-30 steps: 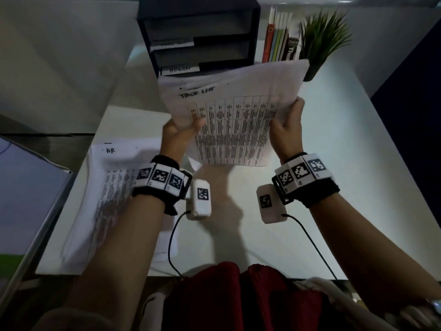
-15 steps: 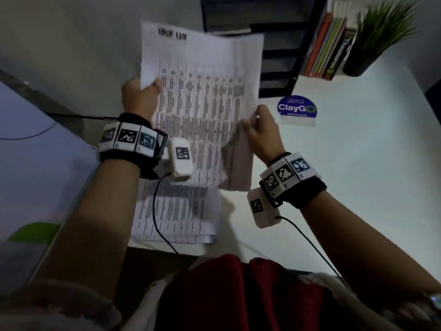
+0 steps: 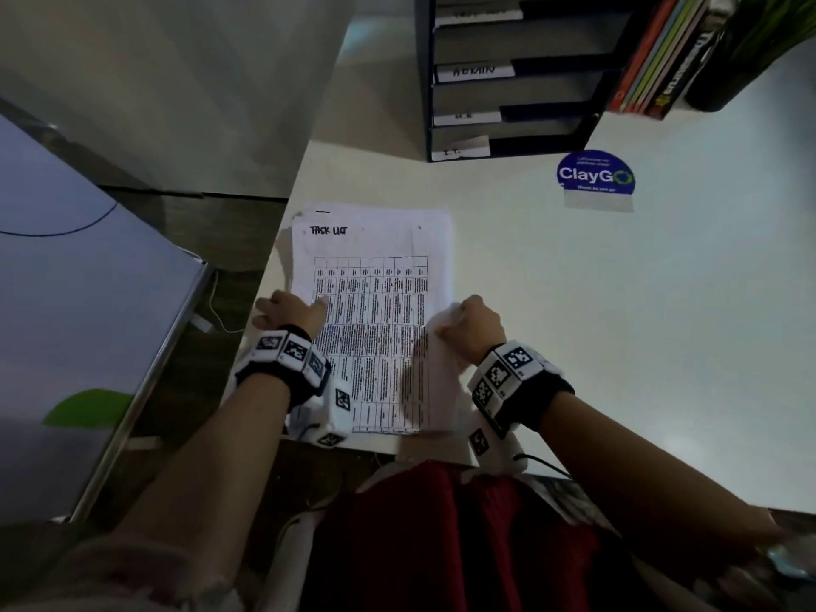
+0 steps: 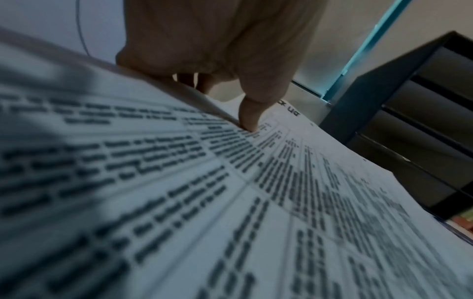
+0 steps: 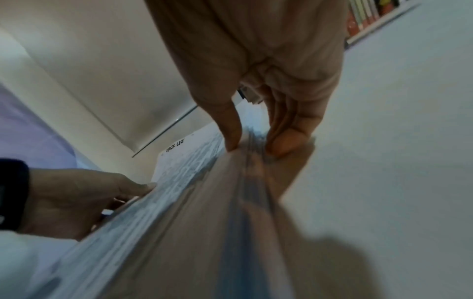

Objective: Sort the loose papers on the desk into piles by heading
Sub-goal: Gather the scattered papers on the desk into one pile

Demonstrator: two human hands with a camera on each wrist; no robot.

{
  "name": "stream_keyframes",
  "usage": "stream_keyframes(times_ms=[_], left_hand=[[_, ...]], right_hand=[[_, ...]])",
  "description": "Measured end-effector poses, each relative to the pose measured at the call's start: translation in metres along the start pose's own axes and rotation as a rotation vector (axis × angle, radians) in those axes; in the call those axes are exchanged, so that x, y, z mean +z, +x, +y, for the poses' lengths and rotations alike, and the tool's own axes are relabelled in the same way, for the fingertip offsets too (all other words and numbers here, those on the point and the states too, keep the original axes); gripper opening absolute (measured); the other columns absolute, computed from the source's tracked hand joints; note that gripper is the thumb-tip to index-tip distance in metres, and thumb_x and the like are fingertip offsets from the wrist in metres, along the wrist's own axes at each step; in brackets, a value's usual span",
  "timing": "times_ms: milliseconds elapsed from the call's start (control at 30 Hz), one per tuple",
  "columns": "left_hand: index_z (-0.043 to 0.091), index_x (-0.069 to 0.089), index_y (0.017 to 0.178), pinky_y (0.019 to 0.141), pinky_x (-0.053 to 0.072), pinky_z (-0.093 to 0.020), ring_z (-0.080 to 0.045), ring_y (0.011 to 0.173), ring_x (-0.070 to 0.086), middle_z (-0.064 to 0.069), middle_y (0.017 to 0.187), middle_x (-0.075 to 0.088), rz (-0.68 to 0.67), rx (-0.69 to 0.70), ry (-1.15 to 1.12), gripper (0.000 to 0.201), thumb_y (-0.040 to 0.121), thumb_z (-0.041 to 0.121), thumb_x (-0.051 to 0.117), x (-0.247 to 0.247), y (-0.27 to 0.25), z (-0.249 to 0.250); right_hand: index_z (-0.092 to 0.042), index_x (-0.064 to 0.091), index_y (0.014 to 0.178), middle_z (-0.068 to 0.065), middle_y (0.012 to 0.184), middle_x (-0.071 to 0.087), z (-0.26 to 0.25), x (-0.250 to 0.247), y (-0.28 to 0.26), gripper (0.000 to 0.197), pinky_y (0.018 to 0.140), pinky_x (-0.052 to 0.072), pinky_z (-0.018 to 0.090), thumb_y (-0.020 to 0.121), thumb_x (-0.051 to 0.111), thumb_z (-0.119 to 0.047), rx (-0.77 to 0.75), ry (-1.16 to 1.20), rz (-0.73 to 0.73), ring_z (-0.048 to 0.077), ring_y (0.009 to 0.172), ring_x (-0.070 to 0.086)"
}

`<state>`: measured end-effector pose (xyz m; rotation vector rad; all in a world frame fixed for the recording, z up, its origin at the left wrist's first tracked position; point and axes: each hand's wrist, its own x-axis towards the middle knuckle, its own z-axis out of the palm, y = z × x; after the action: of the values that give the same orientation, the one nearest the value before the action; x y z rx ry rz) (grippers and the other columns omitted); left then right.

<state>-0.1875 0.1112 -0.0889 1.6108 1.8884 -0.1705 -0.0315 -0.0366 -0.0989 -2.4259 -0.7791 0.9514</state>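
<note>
A stack of printed sheets headed "TASK LIST" [image 3: 375,302] lies flat on the white desk [image 3: 618,324], near its front left corner, on top of another sheet whose top edge peeks out. My left hand [image 3: 304,309] holds the stack's left edge. In the left wrist view its thumb [image 4: 252,119] presses on the paper [image 4: 230,202] with the fingers tucked under the edge. My right hand [image 3: 450,315] pinches the right edge, where several sheets [image 5: 253,182] sit between thumb and fingers [image 5: 281,145] and curl up slightly.
A black tray organiser [image 3: 508,81] with labelled shelves stands at the back. Upright books [image 3: 653,59] and a dark plant pot [image 3: 728,81] are to its right. A blue ClayGo sticker [image 3: 596,174] is on the desk. The desk's left edge runs beside the pile.
Both hands have brought the Task List sheets down from in front of me and to the left. They now lie on the pile at the desk's front left.
</note>
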Motion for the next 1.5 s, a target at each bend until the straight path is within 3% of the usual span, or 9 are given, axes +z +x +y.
stream_keyframes(times_ms=[167,467,600,700,867,1033,1167,1267,1500], left_hand=[[-0.002,0.021,0.137,0.106,0.026,-0.048,-0.039,0.134,0.022,-0.019,0.145,0.019,0.016,-0.034,0.055,0.073,0.090,0.044,0.052,0.009,-0.005,0.008],[-0.004,0.014,0.143,0.108,0.023,-0.048,-0.038,0.137,0.018,-0.020,0.149,0.015,-0.074,-0.043,0.125,0.082,0.090,0.050,0.047,0.034,-0.024,0.028],[-0.003,0.013,0.144,0.107,0.028,-0.047,-0.038,0.136,0.021,-0.020,0.151,0.015,-0.161,0.047,0.088,0.085,0.089,0.051,0.049,0.061,-0.051,0.059],[-0.003,0.019,0.142,0.103,0.035,-0.043,-0.038,0.133,0.032,-0.021,0.150,0.022,-0.232,0.116,0.075,0.091,0.084,0.060,0.050,0.083,-0.074,0.083],[0.005,0.021,0.146,0.108,0.032,-0.038,-0.035,0.135,0.032,-0.020,0.151,0.021,-0.367,0.228,-0.080,0.096,0.080,0.074,0.036,0.110,-0.109,0.119],[0.014,0.029,0.144,0.109,0.032,-0.045,-0.029,0.137,0.032,-0.011,0.151,0.029,-0.566,0.214,-0.753,0.098,0.071,0.080,0.039,0.107,-0.125,0.155],[0.011,0.052,0.118,0.099,0.043,-0.036,-0.010,0.106,0.060,0.002,0.113,0.062,-0.370,0.543,-1.180,0.063,0.069,0.040,0.078,0.074,-0.151,0.195],[0.006,0.047,0.115,0.100,0.045,-0.033,-0.014,0.105,0.057,-0.005,0.116,0.059,-0.179,0.716,-1.286,0.051,0.074,0.017,0.076,0.043,-0.177,0.224],[-0.005,0.057,0.110,0.078,0.049,-0.020,-0.006,0.086,0.064,0.006,0.091,0.071,-0.181,0.926,-1.201,0.075,0.051,0.033,0.081,0.045,-0.182,0.224]], right_hand=[[0.000,0.051,0.114,0.018,0.120,0.049,-0.002,0.011,0.008,0.054,0.092,0.035,0.035,0.079,0.063,-0.040,0.010,-0.049,0.003,0.034,0.115,0.039],[0.009,0.029,0.126,0.020,0.114,0.051,0.013,-0.025,0.026,0.062,0.087,0.048,0.039,0.082,0.064,-0.017,0.214,0.430,-0.074,0.033,0.108,0.054],[0.012,0.051,0.114,0.018,0.097,0.057,0.051,-0.068,0.026,0.045,0.064,0.046,0.031,0.079,0.065,-0.014,0.241,0.400,-0.057,0.026,0.087,0.057],[0.010,0.055,0.111,0.022,0.104,0.061,0.084,-0.106,0.018,0.040,0.069,0.047,0.032,0.079,0.067,-0.010,0.258,0.410,-0.011,0.029,0.088,0.058],[0.004,0.053,0.101,0.020,0.093,0.061,0.097,-0.159,-0.011,0.030,0.066,0.044,0.034,0.078,0.058,-0.015,-0.123,0.167,0.294,0.029,0.082,0.058],[-0.010,0.054,0.100,0.013,0.087,0.062,0.096,-0.225,-0.048,0.033,0.063,0.050,0.025,0.068,0.062,-0.015,-0.446,0.541,0.210,0.011,0.074,0.058],[-0.008,0.048,0.104,0.029,0.105,0.056,0.099,-0.258,-0.051,0.034,0.079,0.051,0.050,0.072,0.060,-0.014,-0.581,0.618,0.373,0.036,0.092,0.058],[-0.013,0.042,0.107,0.013,0.103,0.055,0.096,-0.279,-0.045,0.032,0.078,0.054,0.038,0.078,0.054,-0.008,-0.652,0.707,0.526,0.025,0.095,0.058],[-0.020,0.030,0.111,0.006,0.111,0.047,0.108,-0.267,-0.028,0.038,0.090,0.050,0.037,0.082,0.053,-0.015,-0.723,0.772,0.570,0.021,0.103,0.052]])
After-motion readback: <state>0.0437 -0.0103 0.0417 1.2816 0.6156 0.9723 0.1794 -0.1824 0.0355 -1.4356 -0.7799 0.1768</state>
